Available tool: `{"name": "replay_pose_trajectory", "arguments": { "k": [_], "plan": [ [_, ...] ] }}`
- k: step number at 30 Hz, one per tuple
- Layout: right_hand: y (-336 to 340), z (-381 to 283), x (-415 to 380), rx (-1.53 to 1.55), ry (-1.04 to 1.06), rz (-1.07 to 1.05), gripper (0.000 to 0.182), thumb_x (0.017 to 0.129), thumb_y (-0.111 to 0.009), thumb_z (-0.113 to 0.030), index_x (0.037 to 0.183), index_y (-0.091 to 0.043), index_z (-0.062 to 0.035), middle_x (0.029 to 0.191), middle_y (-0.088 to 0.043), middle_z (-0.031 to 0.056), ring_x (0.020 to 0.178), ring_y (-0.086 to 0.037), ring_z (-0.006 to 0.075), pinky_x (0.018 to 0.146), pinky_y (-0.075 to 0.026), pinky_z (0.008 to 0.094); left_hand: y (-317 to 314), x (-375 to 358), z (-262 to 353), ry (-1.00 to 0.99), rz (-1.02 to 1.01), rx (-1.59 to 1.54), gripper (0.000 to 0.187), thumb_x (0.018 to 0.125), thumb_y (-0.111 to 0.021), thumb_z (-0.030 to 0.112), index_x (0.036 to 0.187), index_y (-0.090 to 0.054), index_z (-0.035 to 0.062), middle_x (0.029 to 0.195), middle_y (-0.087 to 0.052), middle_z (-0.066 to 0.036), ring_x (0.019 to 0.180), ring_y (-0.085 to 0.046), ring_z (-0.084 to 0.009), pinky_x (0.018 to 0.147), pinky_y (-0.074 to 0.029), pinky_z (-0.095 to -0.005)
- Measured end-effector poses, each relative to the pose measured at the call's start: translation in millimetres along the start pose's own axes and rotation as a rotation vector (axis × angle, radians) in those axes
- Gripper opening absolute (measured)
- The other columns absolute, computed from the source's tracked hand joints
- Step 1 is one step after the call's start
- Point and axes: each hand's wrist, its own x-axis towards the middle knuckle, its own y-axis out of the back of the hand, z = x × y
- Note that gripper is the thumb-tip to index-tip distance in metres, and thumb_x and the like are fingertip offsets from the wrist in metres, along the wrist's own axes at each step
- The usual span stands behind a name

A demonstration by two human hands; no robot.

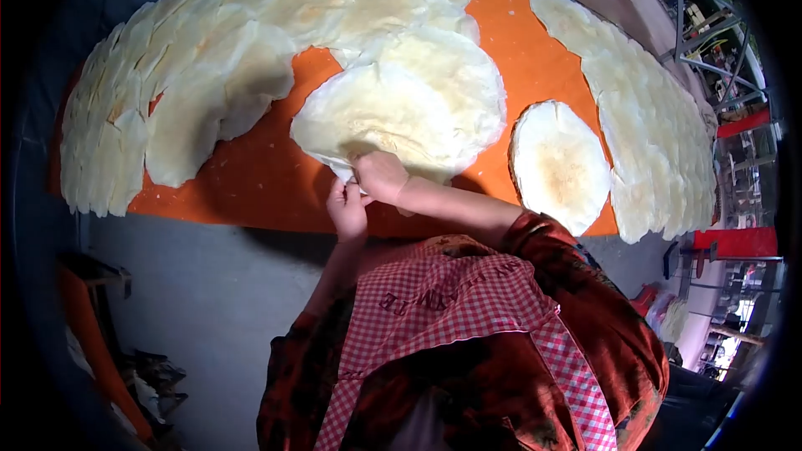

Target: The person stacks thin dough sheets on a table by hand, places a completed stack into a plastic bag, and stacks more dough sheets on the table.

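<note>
A stack of thin, pale round flatbreads is lifted at its near edge over the orange cloth. My right hand pinches that near edge from above. My left hand grips the same edge from below, just beside the right hand. Both hands touch the bread close to the cloth's front edge.
Several overlapping flatbreads cover the left and far part of the cloth. Another row of flatbreads runs down the right side, with a single browned flatbread lying beside it. Grey floor lies below; metal frames stand at the right.
</note>
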Motion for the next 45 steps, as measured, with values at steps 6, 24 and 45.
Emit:
{"name": "replay_pose_trajectory", "arguments": {
  "k": [6, 24, 45],
  "plan": [
    [40, -22, -5, 0.136, -0.25, -0.333, 0.062, 0.076, -0.057, -0.064, 0.082, -0.067, -0.0031, 0.082, -0.067, 0.0194, 0.08, -0.066, 0.0325, 0.071, -0.052, 0.0415, 28, 8, -48, -0.352, -0.108, 0.124, 0.014, 0.088, -0.053, 0.005, 0.098, -0.06, -0.0019, 0.097, -0.061, -0.005, 0.09, -0.055, -0.0151, 0.08, -0.047, -0.0318],
    [160, 160, -125, 1.39, -0.629, 0.554, 0.041, 0.083, -0.058, -0.003, 0.118, -0.049, 0.0168, 0.11, -0.062, 0.0235, 0.097, -0.063, 0.0307, 0.086, -0.051, 0.04, -25, 26, -3, 0.576, -0.271, -0.584, 0.035, 0.09, -0.055, 0.013, 0.123, -0.052, 0.0016, 0.119, -0.06, -0.011, 0.105, -0.058, -0.0294, 0.098, -0.041, -0.048],
    [67, 175, -167, 1.278, -0.772, 0.684, 0.052, 0.079, -0.053, 0.009, 0.129, -0.043, 0.0022, 0.115, -0.059, 0.0152, 0.094, -0.061, 0.0222, 0.082, -0.05, 0.0304, -68, 79, -4, 0.648, -0.446, -0.115, 0.048, 0.092, -0.053, 0.022, 0.133, -0.041, -0.0007, 0.131, -0.049, -0.015, 0.122, -0.048, -0.027, 0.102, -0.039, -0.0422]
  ]
}}
